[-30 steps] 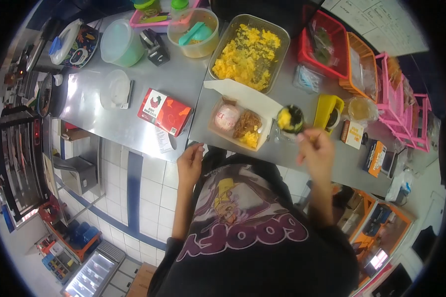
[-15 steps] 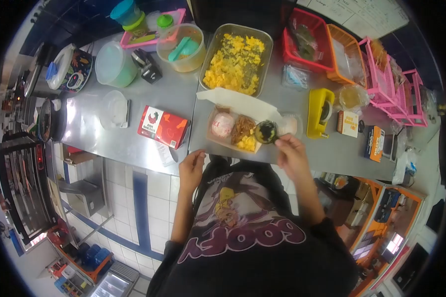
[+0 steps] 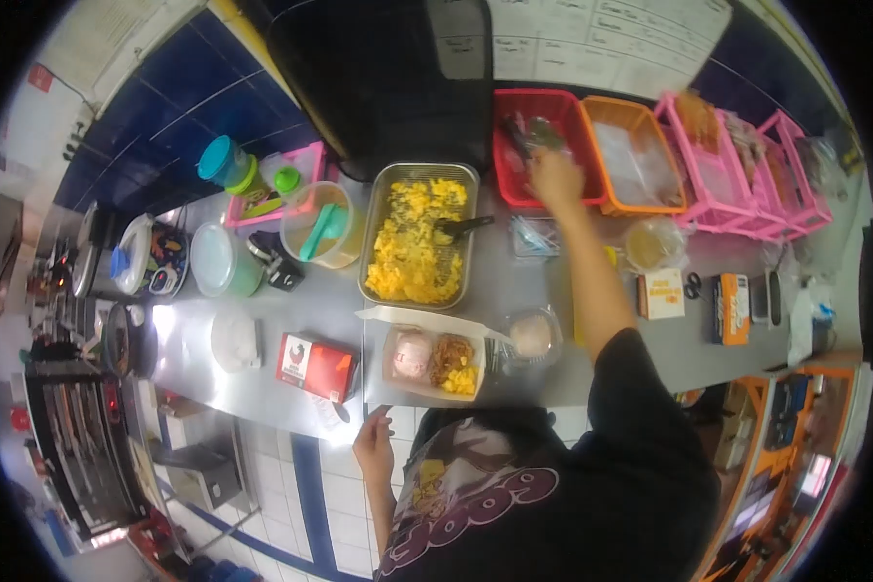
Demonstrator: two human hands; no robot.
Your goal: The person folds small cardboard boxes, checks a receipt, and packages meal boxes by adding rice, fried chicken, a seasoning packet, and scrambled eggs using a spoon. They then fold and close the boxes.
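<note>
My right hand (image 3: 557, 179) reaches into the red basket (image 3: 574, 109), over dark and green-looking packets (image 3: 541, 136). Its fingertips are blurred, so their grip is unclear. Low at the table's front edge, my left hand (image 3: 374, 444) hangs with curled fingers and no visible object. Between the hands stands an open paper meal box (image 3: 427, 390) holding a round paper-wrapped portion (image 3: 412, 355), brown shredded food (image 3: 452, 355) and scrambled egg (image 3: 461, 379). Behind it is a metal tray (image 3: 369, 267) of scrambled egg, with a black-handled utensil (image 3: 470, 225) resting in it.
A clear lidded tub (image 3: 533, 336) sits right of the meal box; a red carton (image 3: 317, 367) lies left. Plastic containers (image 3: 225, 260) line the back left. An orange basket (image 3: 634, 155) and pink racks (image 3: 713, 179) stand at the back right.
My right hand has left the meal box, where it held a dark round-ended utensil, and moved up into the red basket. A black utensil now rests in the egg tray. The view has tilted up.
</note>
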